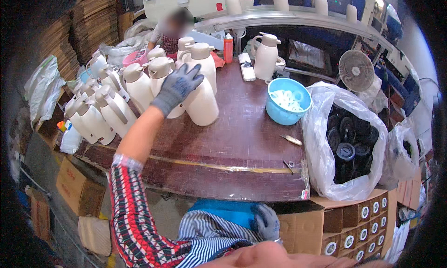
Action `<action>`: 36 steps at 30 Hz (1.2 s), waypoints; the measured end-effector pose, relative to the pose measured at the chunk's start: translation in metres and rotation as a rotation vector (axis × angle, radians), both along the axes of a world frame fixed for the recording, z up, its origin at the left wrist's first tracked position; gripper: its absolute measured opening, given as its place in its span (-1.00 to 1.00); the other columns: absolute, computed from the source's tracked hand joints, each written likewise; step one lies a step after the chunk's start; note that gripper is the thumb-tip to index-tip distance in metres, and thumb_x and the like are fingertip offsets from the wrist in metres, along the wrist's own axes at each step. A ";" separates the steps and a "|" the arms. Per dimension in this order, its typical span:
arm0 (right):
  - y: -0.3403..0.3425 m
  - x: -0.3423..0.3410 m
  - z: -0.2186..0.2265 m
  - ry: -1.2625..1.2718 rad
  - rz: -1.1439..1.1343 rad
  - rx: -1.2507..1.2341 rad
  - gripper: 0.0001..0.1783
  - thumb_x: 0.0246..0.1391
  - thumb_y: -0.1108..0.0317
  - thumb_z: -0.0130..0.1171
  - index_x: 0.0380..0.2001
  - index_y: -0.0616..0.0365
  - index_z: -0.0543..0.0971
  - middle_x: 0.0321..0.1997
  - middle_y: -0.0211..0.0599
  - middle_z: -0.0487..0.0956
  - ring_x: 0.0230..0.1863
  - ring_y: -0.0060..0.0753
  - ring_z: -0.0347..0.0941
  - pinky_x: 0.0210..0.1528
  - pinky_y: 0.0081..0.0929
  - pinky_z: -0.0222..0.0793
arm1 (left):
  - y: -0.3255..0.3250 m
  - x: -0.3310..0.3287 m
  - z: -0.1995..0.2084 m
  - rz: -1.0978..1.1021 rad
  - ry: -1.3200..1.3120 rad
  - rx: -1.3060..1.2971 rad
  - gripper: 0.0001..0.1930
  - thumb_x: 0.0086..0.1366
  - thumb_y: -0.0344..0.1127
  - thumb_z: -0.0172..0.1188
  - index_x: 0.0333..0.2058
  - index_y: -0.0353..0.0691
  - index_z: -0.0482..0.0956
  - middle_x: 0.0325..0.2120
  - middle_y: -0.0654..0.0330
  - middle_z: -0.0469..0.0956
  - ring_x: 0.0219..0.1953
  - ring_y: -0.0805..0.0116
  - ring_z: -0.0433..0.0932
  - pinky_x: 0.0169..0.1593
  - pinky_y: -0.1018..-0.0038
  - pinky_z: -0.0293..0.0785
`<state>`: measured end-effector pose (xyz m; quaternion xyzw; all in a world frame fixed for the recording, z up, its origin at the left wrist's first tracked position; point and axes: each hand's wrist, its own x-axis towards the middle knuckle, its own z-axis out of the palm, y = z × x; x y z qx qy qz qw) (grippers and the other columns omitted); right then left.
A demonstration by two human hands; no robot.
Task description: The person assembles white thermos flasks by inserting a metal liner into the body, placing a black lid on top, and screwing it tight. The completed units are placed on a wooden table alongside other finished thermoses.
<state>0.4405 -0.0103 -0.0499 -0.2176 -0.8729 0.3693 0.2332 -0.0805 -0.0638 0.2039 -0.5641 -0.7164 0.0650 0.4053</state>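
My left hand [179, 88], in a grey work glove, reaches over the table and grips the top of a cream thermos jug [202, 105]. That jug leans slightly, and the glove hides its upper end. Close around it stand more cream jugs with grey-beige lids and handles, among them a tall jug [204, 58] just behind and another jug [138, 86] to the left. My right hand [267, 222], gloved too, rests low against my blue apron [223, 212], below the table's front edge. Its fingers appear loosely apart, with nothing visible in them.
On the dark red table [251, 142] are a blue bucket [287, 117] of white rings, a knife [292, 139], a spray can [227, 48] and a lone jug [267, 58]. A plastic bag [321, 165] of black parts and a divided carton [333, 219] stand right. A co-worker [170, 37] sits opposite.
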 end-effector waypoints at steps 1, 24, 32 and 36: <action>0.003 -0.011 0.008 0.102 -0.026 -0.023 -0.44 0.13 0.25 0.31 0.20 0.16 0.54 0.23 0.05 0.55 0.27 0.11 0.45 0.34 -0.06 0.32 | -0.025 0.020 0.000 -0.042 -0.017 0.100 -0.74 0.36 -0.25 0.14 0.00 -0.02 0.59 0.15 0.13 0.54 0.02 0.10 0.60 0.01 0.25 0.63; -0.059 -0.008 0.142 0.251 -0.014 0.710 -0.56 -0.04 0.00 0.32 -0.06 -0.20 0.61 -0.28 -0.50 0.45 -0.20 -0.26 0.43 -0.17 -0.25 0.31 | -0.115 0.310 -0.153 -0.545 -1.663 0.354 -0.52 0.56 -0.22 -0.04 0.36 -0.24 0.31 0.34 -0.05 0.35 0.33 0.06 0.40 0.33 0.16 0.39; -0.024 0.141 0.116 0.183 0.126 0.077 -0.68 0.00 0.30 0.43 -0.13 -0.07 0.64 -0.03 -0.35 0.61 0.04 -0.18 0.47 0.19 -0.12 0.31 | -0.151 0.290 -0.288 -0.211 -2.310 -0.271 -0.55 0.56 -0.13 0.02 0.23 -0.33 0.48 0.15 0.09 0.55 0.19 0.28 0.47 0.31 0.38 0.32; -0.019 0.205 0.136 -0.012 -0.062 -0.045 -0.53 0.07 0.28 0.31 0.09 0.05 0.57 0.22 -0.14 0.55 0.28 0.04 0.41 0.39 -0.07 0.25 | -0.151 0.301 -0.243 -0.180 -2.061 -0.111 -0.68 0.48 -0.22 0.06 -0.01 -0.35 0.61 -0.12 0.03 0.64 -0.07 0.20 0.59 0.08 0.30 0.47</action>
